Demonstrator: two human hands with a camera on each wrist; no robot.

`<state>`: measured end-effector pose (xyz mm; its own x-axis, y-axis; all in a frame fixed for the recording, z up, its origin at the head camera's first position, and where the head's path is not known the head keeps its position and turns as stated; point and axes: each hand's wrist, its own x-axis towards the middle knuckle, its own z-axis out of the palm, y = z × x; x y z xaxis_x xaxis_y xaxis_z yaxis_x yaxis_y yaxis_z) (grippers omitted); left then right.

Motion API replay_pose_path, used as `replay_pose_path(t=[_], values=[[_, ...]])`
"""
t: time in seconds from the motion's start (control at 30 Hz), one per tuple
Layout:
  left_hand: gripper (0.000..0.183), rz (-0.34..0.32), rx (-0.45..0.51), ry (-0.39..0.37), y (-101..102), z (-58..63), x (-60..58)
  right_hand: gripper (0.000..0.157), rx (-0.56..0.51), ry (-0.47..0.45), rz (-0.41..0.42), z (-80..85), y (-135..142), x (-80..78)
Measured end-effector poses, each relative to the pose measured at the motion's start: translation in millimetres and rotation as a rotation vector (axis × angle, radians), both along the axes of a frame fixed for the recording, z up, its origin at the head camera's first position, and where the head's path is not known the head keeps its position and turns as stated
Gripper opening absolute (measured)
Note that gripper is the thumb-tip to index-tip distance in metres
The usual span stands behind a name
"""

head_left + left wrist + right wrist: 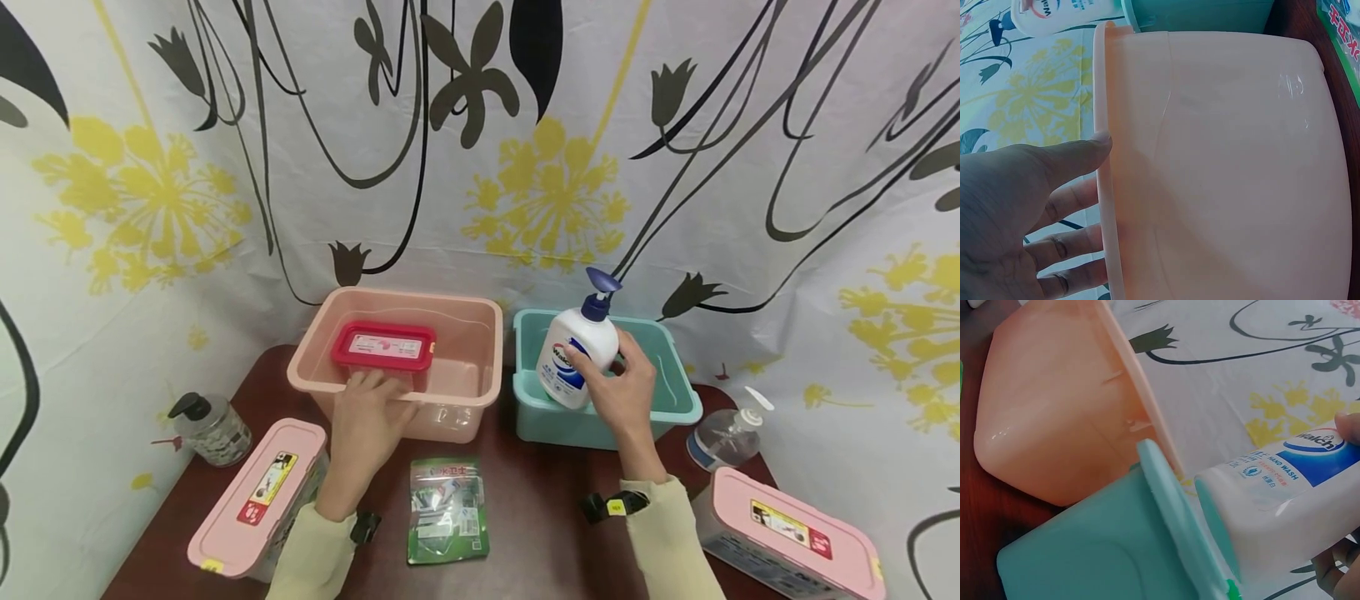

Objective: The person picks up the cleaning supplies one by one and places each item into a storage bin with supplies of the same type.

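My right hand [626, 379] grips a white hand wash bottle [564, 354] with a dark blue pump, tilted over the teal bin [667, 342]. In the right wrist view, the base of the bottle [1254, 519] is close above that bin's rim. My left hand [371, 429] holds the front rim of the pink bin [468, 329]; in the left wrist view the thumb [1079, 154] lies on the rim and the other fingers pass behind it. Inside the pink bin sits a clear box with a red lid [384, 346], right by the left fingertips.
A green-edged pouch [447, 510] lies on the dark table between the forearms. Pink-lidded boxes stand at the left [258, 500] and right [795, 533]. Pump bottles stand beyond them, one black-topped [213, 429], one clear with a white pump [726, 437]. A patterned cloth [450, 208] hangs behind.
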<state>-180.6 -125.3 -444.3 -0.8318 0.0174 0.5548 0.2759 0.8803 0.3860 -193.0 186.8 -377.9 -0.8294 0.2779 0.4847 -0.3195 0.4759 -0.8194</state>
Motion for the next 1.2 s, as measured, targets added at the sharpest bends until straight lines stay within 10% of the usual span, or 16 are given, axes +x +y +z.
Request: replay_pose_path(t=[0.37,1.2], values=[[0.043,0.001,-0.001,0.006,1.7,0.8,-0.4,0.050,-0.040,-0.056,-0.041,-40.6,15.3,-38.7],[0.042,0.007,0.005,-0.012,1.2,1.6,-0.2,0.057,-0.032,-0.096,-0.039,-62.6,6.6,-70.9]])
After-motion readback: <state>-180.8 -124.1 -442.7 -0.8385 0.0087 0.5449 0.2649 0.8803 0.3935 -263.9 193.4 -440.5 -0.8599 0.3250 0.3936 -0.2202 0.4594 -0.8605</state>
